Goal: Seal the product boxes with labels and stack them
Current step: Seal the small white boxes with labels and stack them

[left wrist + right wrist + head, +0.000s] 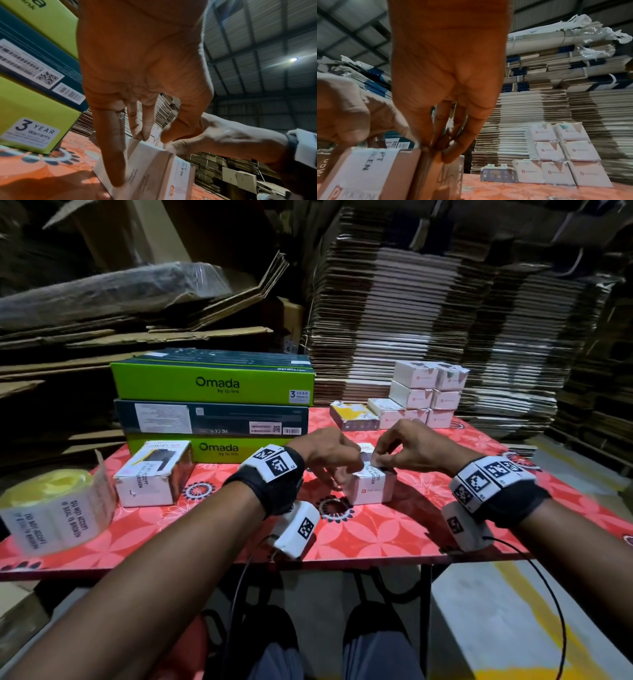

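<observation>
A small white product box (371, 489) stands on the red flowered table (394, 535), near its middle. A white seal label (374, 477) printed "DO NOT ACCEPT IF SEAL IS BROKEN" runs over its top edge and down the front. My left hand (342, 474) grips the box from the left, fingers down its side (118, 155) and thumb at the top. My right hand (378, 462) pinches the label's end on the box top. In the right wrist view the label (373, 162) lies on the box (347, 186). The top face is hidden by both hands.
A roll of seal labels (58, 508) lies at the table's left edge, beside a larger white box (154, 477) bearing a label. Three Omada boxes (212, 385) are stacked behind. Several small white boxes (428, 395) are stacked at the back right. Flattened cardboard (445, 302) rises behind.
</observation>
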